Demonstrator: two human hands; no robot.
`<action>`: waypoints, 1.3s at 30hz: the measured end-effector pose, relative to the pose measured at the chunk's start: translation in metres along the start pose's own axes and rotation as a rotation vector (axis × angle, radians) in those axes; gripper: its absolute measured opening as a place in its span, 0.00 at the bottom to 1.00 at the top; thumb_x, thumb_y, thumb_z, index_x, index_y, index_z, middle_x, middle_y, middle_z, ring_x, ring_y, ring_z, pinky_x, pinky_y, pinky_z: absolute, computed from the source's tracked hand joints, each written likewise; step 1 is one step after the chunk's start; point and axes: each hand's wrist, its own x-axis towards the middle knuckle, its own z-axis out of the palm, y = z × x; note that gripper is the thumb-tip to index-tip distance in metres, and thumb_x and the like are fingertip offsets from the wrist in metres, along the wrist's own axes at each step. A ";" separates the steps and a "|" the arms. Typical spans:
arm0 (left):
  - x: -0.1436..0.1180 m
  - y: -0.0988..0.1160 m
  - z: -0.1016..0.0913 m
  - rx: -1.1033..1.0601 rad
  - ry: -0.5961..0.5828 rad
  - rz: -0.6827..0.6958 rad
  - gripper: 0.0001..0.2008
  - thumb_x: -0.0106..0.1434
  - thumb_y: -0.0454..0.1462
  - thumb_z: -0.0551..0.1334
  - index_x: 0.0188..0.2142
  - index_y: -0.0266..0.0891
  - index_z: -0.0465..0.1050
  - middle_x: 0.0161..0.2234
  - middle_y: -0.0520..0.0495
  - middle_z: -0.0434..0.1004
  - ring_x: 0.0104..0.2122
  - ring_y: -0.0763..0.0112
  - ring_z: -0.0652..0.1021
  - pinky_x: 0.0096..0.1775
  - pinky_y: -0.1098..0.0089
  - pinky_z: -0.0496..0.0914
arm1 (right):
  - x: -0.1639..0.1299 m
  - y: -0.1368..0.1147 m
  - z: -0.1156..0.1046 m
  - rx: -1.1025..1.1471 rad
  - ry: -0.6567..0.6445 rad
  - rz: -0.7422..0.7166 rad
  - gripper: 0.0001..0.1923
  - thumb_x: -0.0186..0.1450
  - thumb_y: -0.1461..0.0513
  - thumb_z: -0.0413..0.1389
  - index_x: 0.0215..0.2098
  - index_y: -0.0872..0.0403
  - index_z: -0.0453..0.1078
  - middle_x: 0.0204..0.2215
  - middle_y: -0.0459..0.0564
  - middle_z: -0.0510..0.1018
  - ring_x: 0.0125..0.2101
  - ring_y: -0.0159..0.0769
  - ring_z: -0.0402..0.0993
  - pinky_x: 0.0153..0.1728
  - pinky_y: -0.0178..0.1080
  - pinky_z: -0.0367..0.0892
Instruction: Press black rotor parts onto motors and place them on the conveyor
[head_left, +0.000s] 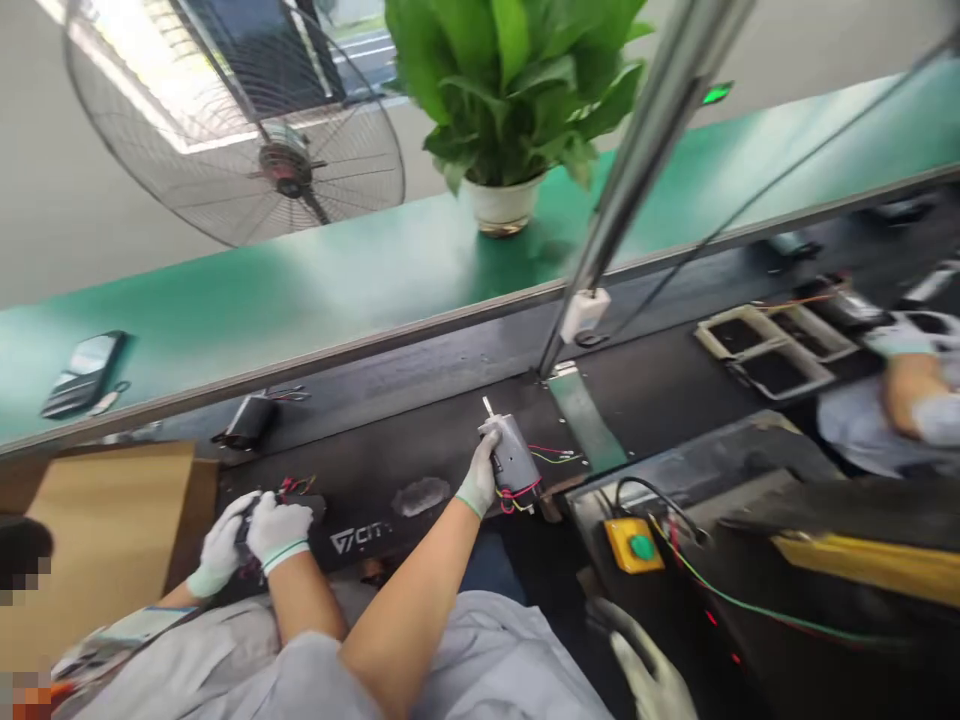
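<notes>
The left hand (480,472), in a pale glove, has its grip closed round the side of a small motor (517,462) and holds it near the middle of the dark worktop (420,430), just beside the foot of a slanting metal pole (600,240). The motor is a grey cylinder, tilted, with a thin shaft sticking out of its upper end; red, yellow and green wires trail from its lower end. The bare left forearm stretches forward from the bottom edge, the wrist straight.

The right hand (646,672) sits low at the bottom right, gloved and blurred, its fingers spread and its grip wide with nothing in it. Just beyond it is a yellow box (634,545) with a green button.

Further left, a co-worker's two gloved hands (255,535) close round a dark part, and a black motor (247,420) lies behind them. On the green shelf (337,280) stands a potted plant (510,110).
</notes>
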 end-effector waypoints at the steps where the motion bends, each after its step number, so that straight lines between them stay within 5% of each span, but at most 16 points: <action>1: -0.021 -0.001 0.014 -0.029 -0.056 -0.011 0.36 0.55 0.66 0.63 0.46 0.38 0.79 0.36 0.39 0.85 0.35 0.54 0.85 0.42 0.56 0.82 | -0.006 -0.004 -0.008 0.040 -0.025 -0.004 0.34 0.61 0.38 0.61 0.52 0.53 0.83 0.54 0.58 0.84 0.59 0.58 0.79 0.61 0.51 0.76; 7: -0.166 0.011 0.063 0.031 -0.466 0.017 0.31 0.53 0.47 0.76 0.53 0.34 0.79 0.41 0.39 0.86 0.37 0.60 0.83 0.41 0.66 0.77 | -0.056 -0.075 -0.056 0.250 0.081 -0.271 0.26 0.70 0.44 0.60 0.57 0.51 0.79 0.61 0.58 0.79 0.61 0.52 0.76 0.65 0.50 0.72; 10: -0.233 0.012 0.081 0.061 -0.690 -0.091 0.32 0.56 0.46 0.75 0.58 0.35 0.76 0.45 0.37 0.85 0.39 0.58 0.83 0.42 0.65 0.77 | -0.072 -0.112 -0.081 0.380 -0.003 -0.458 0.22 0.73 0.49 0.59 0.61 0.48 0.77 0.63 0.54 0.77 0.63 0.47 0.74 0.69 0.49 0.66; 14: -0.297 0.000 0.113 0.136 -0.888 -0.215 0.35 0.57 0.44 0.74 0.62 0.37 0.73 0.46 0.39 0.84 0.42 0.55 0.82 0.45 0.62 0.76 | -0.087 -0.119 -0.110 0.728 -0.302 -0.479 0.20 0.73 0.51 0.61 0.59 0.49 0.78 0.52 0.56 0.84 0.50 0.44 0.83 0.57 0.48 0.76; 16: -0.315 -0.009 0.130 0.202 -0.952 -0.199 0.34 0.56 0.43 0.75 0.60 0.35 0.74 0.46 0.39 0.83 0.44 0.56 0.81 0.47 0.63 0.75 | -0.095 -0.108 -0.123 0.843 -0.308 -0.429 0.17 0.69 0.52 0.66 0.51 0.52 0.81 0.42 0.55 0.87 0.40 0.43 0.85 0.46 0.45 0.79; 23: -0.328 -0.047 0.171 0.427 -1.036 -0.254 0.29 0.56 0.43 0.75 0.55 0.35 0.77 0.48 0.40 0.82 0.46 0.58 0.79 0.49 0.66 0.72 | -0.122 -0.060 -0.164 0.853 0.142 -0.348 0.16 0.55 0.55 0.76 0.37 0.56 0.84 0.32 0.52 0.86 0.32 0.39 0.81 0.37 0.39 0.76; 34: -0.311 -0.090 0.214 0.595 -1.158 -0.410 0.26 0.56 0.45 0.75 0.50 0.33 0.80 0.46 0.39 0.84 0.45 0.56 0.81 0.47 0.66 0.73 | -0.118 -0.002 -0.193 0.941 0.355 -0.357 0.18 0.60 0.50 0.72 0.39 0.56 0.84 0.35 0.53 0.87 0.33 0.41 0.81 0.37 0.40 0.76; 39: -0.304 -0.093 0.223 0.711 -1.124 -0.441 0.30 0.58 0.46 0.74 0.57 0.35 0.78 0.49 0.38 0.85 0.46 0.52 0.82 0.50 0.62 0.75 | -0.131 0.027 -0.190 0.778 0.497 -0.407 0.16 0.67 0.53 0.66 0.49 0.52 0.83 0.48 0.51 0.86 0.49 0.43 0.82 0.54 0.42 0.75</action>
